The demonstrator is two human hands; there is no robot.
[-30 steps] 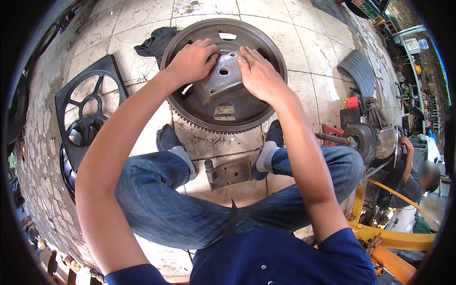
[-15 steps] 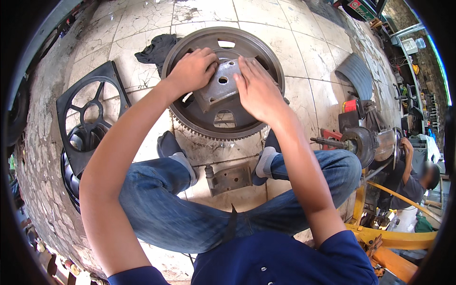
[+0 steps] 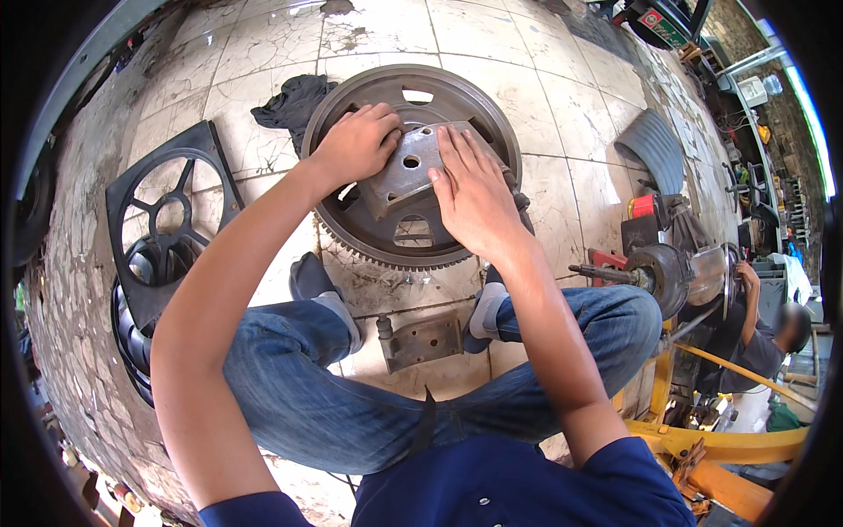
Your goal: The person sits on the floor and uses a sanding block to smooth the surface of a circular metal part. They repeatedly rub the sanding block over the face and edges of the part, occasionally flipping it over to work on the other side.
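Observation:
A large toothed flywheel [image 3: 329, 215] lies flat on the floor in front of my feet. Across its middle rests a grey metal bracket plate [image 3: 404, 178] with several holes. My left hand [image 3: 362, 140] grips the plate's left far corner, its fingers curled over the edge. Flat along the right side of the plate lies my right hand [image 3: 474, 189], fingers stretched out and thumb apart. A small dark knob [image 3: 522, 201] shows by the right wrist. Between my feet a second, similar bracket [image 3: 423, 342] sits on the tiles. What lies under my right palm is hidden.
To the left stand a black fan shroud [image 3: 176, 220] and a fan behind it. A black cloth [image 3: 294, 107] lies beyond the flywheel. On the right are a curved ribbed panel [image 3: 652, 151], a shafted machine part [image 3: 654, 277], a yellow frame [image 3: 720, 443] and another person [image 3: 746, 351].
The whole view has shifted, so the flywheel appears slightly lower. My right hand has slid a little toward me along the plate; my left hand keeps its grip.

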